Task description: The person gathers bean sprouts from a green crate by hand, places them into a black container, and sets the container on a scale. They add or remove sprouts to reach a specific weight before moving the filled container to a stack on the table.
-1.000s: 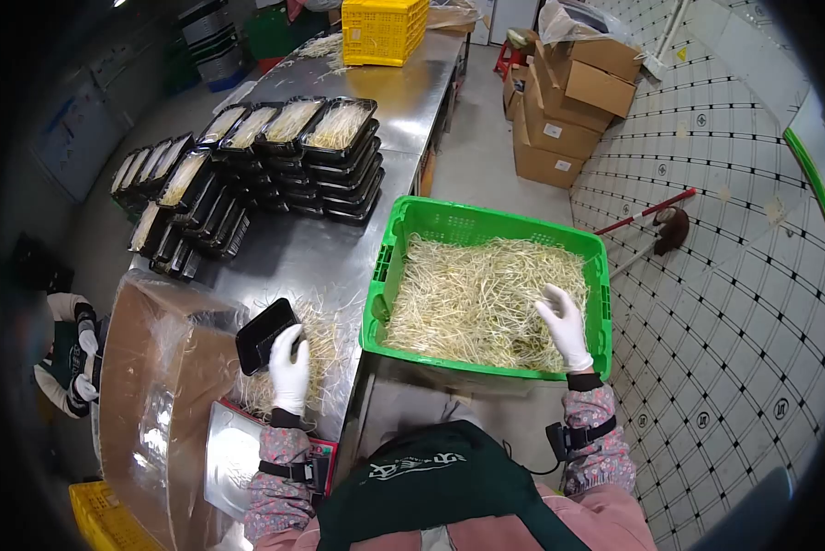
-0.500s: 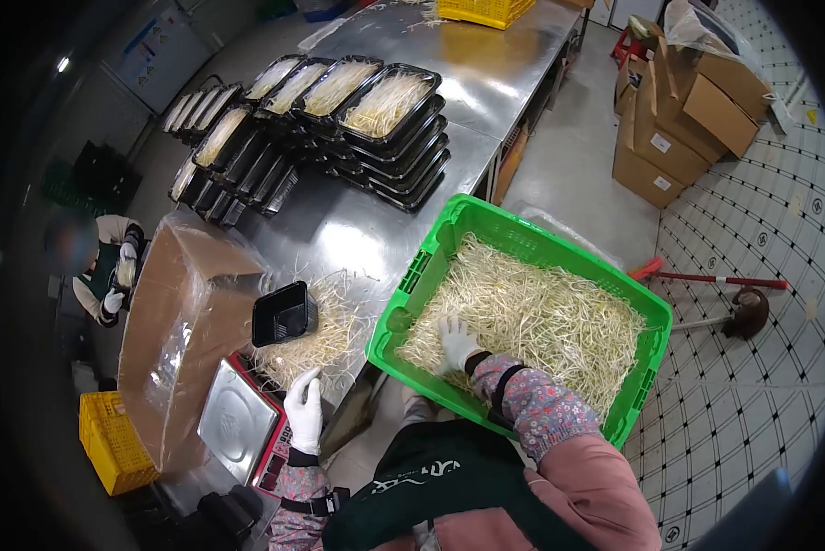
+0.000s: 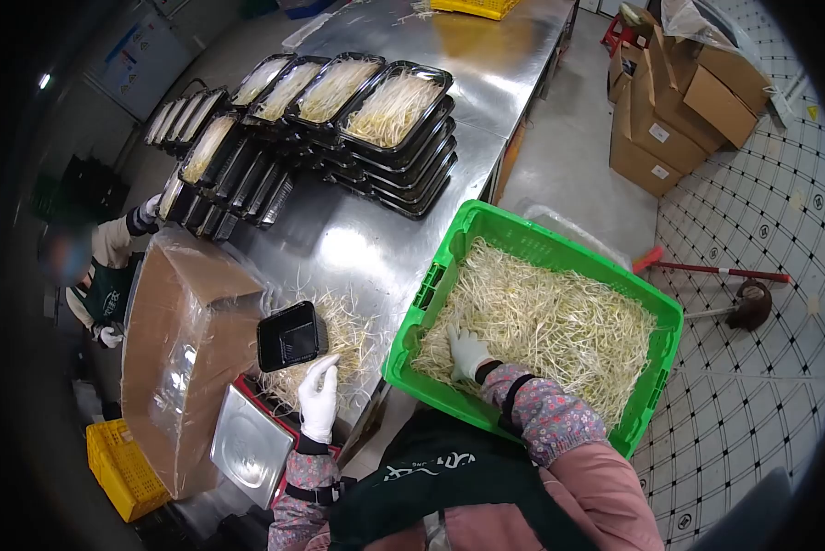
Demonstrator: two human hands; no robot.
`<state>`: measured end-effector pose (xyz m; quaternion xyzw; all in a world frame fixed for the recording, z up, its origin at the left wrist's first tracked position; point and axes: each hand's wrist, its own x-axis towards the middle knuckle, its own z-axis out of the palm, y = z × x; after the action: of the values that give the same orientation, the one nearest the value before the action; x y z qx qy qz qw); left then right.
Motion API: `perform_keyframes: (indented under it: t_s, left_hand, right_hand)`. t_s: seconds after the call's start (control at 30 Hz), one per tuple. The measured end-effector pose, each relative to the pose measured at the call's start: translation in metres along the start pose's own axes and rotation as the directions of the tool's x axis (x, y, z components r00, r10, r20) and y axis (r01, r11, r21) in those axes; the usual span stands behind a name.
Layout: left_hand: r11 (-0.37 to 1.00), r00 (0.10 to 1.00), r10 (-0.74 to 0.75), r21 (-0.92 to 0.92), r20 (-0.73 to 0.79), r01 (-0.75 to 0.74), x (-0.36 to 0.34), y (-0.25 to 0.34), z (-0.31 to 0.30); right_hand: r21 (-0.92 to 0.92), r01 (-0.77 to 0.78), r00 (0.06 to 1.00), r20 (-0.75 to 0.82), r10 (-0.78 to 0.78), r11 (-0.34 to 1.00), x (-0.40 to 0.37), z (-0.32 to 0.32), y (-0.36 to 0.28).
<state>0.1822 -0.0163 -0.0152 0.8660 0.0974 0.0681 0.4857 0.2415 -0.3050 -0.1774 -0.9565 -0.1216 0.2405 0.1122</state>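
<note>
My left hand [image 3: 319,401], in a white glove, has its fingers stretched out beside an empty black plastic tray [image 3: 291,337]. That tray sits tilted on a loose pile of bean sprouts [image 3: 343,331] at the steel table's edge. My right hand [image 3: 468,354], also gloved, is inside a green crate [image 3: 532,231] with its fingers spread against the bean sprouts [image 3: 550,321] that fill it. Its fingertips are partly among the sprouts. A scale [image 3: 250,447] with a steel platform lies left of my left hand.
Stacked black trays of sprouts [image 3: 394,108] stand on the steel table [image 3: 357,248]. A cardboard box [image 3: 187,367] lined with plastic is at left, above a yellow crate [image 3: 123,468]. A co-worker [image 3: 100,285] reaches toward the stacks. Cardboard boxes [image 3: 669,129] and a red-handled tool [image 3: 724,272] are at right.
My left hand has moved up and closer to the black tray. My right hand's fingers have worked slightly into the sprouts. The co-worker's arm has lifted toward the stacked trays.
</note>
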Motion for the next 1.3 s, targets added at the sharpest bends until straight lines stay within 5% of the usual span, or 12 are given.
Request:
perform_keyframes:
  t_s: [0.17, 0.3, 0.43, 0.5, 0.57, 0.63, 0.77, 0.87, 1.0, 1.1, 1.17, 1.3]
  left_hand:
    - [0.994, 0.993, 0.101, 0.042, 0.066, -0.104, 0.028, 0.015, 0.001]
    - [0.992, 0.990, 0.123, 0.010, 0.064, -0.124, 0.041, 0.009, -0.006]
    - [0.985, 0.982, 0.170, 0.025, 0.086, -0.173, 0.056, 0.017, -0.005]
    - [0.978, 0.974, 0.202, 0.022, 0.106, -0.206, 0.064, 0.029, 0.000]
    - [0.956, 0.949, 0.283, 0.036, 0.138, -0.290, 0.071, 0.045, 0.008]
    - [0.950, 0.938, 0.307, -0.002, 0.161, -0.311, 0.073, 0.063, 0.018]
    - [0.924, 0.899, 0.381, -0.068, 0.217, -0.375, 0.071, 0.089, 0.043]
    - [0.919, 0.871, 0.383, -0.220, 0.307, -0.327, 0.059, 0.122, 0.076]
    - [0.893, 0.775, 0.444, -0.288, 0.449, -0.345, 0.034, 0.159, 0.133]
    - [0.878, 0.627, 0.479, -0.329, 0.615, -0.347, 0.011, 0.164, 0.186]
    - [0.853, 0.479, 0.466, -0.232, 0.744, -0.468, 0.001, 0.161, 0.210]
    - [0.772, 0.358, 0.413, -0.113, 0.837, -0.626, -0.009, 0.157, 0.258]
  right_hand:
    - [0.145, 0.037, 0.982, 0.178, -0.063, 0.989, 0.027, 0.017, 0.021]
    - [0.261, 0.072, 0.996, 0.039, -0.086, 0.963, 0.009, -0.002, 0.036]
    - [0.404, -0.103, 0.994, 0.066, 0.083, 0.909, -0.017, -0.060, 0.055]
    - [0.835, 0.249, 0.934, -0.341, 0.105, 0.490, -0.029, -0.066, 0.078]
    - [0.901, 0.412, 0.893, -0.429, 0.139, 0.136, -0.048, -0.095, 0.092]
    - [0.905, 0.424, 0.892, -0.423, 0.159, 0.030, -0.086, -0.148, 0.103]
    - [0.798, 0.583, 0.765, -0.603, 0.228, 0.156, -0.163, -0.229, 0.124]
    - [0.697, 0.448, 0.833, -0.552, 0.020, 0.560, -0.204, -0.283, 0.139]
    - [0.161, 0.162, 0.840, -0.540, -0.051, 0.974, -0.225, -0.262, 0.157]
    - [-0.007, -0.002, 0.982, -0.189, 0.000, 1.000, -0.221, -0.206, 0.183]
    - [0.021, -0.033, 0.989, -0.140, 0.035, 0.999, -0.239, -0.183, 0.198]
    - [0.160, -0.100, 0.927, -0.343, 0.150, 0.982, -0.268, -0.168, 0.246]
